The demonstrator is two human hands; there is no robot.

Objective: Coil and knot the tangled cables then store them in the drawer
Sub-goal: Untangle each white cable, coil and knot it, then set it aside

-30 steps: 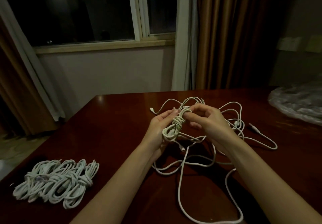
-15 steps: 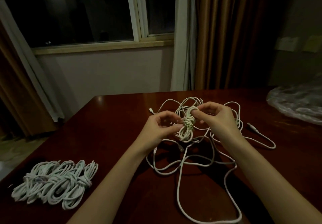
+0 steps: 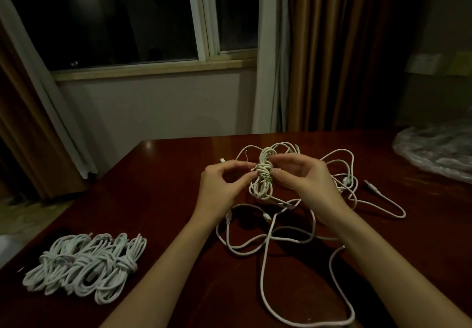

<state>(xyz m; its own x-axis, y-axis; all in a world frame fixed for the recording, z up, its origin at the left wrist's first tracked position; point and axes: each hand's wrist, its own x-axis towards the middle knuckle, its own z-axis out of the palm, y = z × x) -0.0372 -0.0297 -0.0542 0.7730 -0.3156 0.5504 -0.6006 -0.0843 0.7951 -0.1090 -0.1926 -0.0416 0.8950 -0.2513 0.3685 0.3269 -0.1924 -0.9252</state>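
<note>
Your two hands have risen toward the centre of the frame since a second ago, and the coiled cable (image 3: pixel 264 174) between them now stands more upright, lifted off the dark red table (image 3: pixel 163 200) rather than cradled low in the left palm. Your left hand (image 3: pixel 222 187) has shifted from wrapping the bundle to pinching its wrapped waist with fingertips, and your right hand (image 3: pixel 304 174) pinches the same waist from the other side, thumb and fingers curled onto the wraps. That reads as the knot being cinched tight, so this cable looks nearly finished and close to joining the others. At lower left of the frame lies the pile of finished bundles (image 3: pixel 86 266); you can count about four knotted coils there, though the dim light and overlap make the exact number uncertain. Beneath and to the right of your hands, the loose tangle (image 3: pixel 293 228) still sprawls across the table, at least two cables judging by several visible plugs, one of them a dark connector (image 3: pixel 370 186) at right centre. One crumpled plastic bag (image 3: pixel 434 149) sits at the right edge. No drawer is visible, so storing has yet to begin.
</note>
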